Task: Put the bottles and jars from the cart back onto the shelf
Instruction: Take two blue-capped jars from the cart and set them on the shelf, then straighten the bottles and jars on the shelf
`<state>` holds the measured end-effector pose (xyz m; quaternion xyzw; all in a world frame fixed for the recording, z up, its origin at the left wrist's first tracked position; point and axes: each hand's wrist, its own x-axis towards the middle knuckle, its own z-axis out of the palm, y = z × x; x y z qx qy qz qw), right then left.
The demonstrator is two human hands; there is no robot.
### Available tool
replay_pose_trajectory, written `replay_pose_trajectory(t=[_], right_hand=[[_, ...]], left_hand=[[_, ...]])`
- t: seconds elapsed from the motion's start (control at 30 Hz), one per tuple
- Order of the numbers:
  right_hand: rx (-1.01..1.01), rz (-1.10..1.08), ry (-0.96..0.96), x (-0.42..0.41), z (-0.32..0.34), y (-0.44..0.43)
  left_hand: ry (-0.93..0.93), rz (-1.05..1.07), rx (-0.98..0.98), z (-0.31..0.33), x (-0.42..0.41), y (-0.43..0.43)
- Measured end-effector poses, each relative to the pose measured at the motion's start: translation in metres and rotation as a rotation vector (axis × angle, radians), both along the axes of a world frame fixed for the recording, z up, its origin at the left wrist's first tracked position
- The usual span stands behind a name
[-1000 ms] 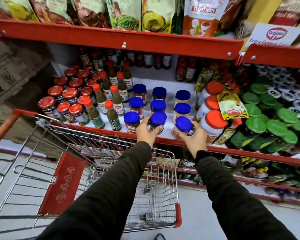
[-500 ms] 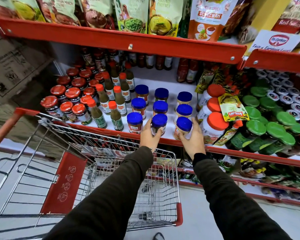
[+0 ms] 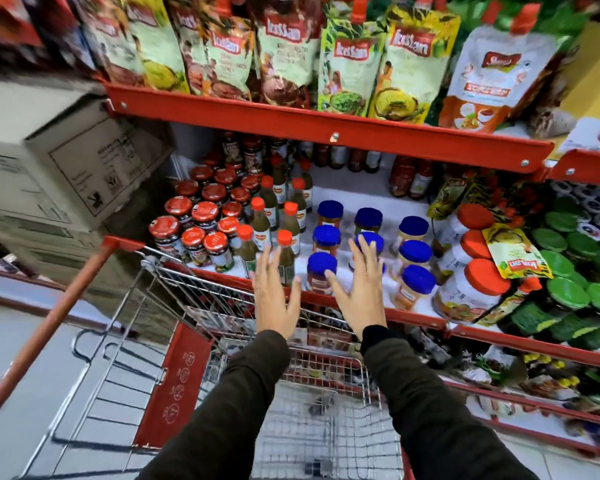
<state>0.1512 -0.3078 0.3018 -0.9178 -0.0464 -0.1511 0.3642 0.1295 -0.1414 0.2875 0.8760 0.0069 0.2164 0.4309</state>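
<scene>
Several blue-lidded jars stand in rows on the white middle shelf. My left hand hovers open, fingers spread, in front of the green sauce bottles with orange caps. Beside it my right hand is also open, its fingers spread before the middle column of blue-lidded jars and covering the front one. Neither hand holds anything. The wire cart sits below my arms, and its basket shows no bottles or jars.
Red-lidded jars crowd the shelf's left end. Orange-lidded white jars and green-lidded jars fill the right. Sauce pouches hang on the upper shelf. Cardboard boxes are stacked at left. The cart's red handle crosses the lower left.
Both hands have let go of the front blue-lidded jars and pulled back a little, opening with fingers spread. The view has tilted upward, showing more of the upper shelf.
</scene>
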Motion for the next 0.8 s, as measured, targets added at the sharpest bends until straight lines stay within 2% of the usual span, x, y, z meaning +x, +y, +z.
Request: replay_pose_trajectory(t=[0.13, 0.27, 0.4, 0.5, 0.8], right_hand=[[0.143, 0.071, 0.066, 0.019, 0.013, 0.045], [0.284, 0.034, 0.205, 0.043, 0.023, 0.083], [0.26, -0.054, 0.232, 0.063, 0.024, 0.104], [0.23, -0.062, 0.233, 0.07, 0.021, 0.11], [0.226, 0.018, 0.308, 0.081, 0.024, 0.114]], left_hand=[[0.027, 0.044, -0.119, 0.016, 0.021, 0.045], [0.232, -0.016, -0.222, 0.029, 0.055, 0.084], [0.323, -0.126, -0.126, 0.035, 0.081, 0.112], [0.362, -0.188, -0.21, 0.033, 0.091, 0.127], [0.259, -0.109, -0.188, 0.022, 0.101, 0.136]])
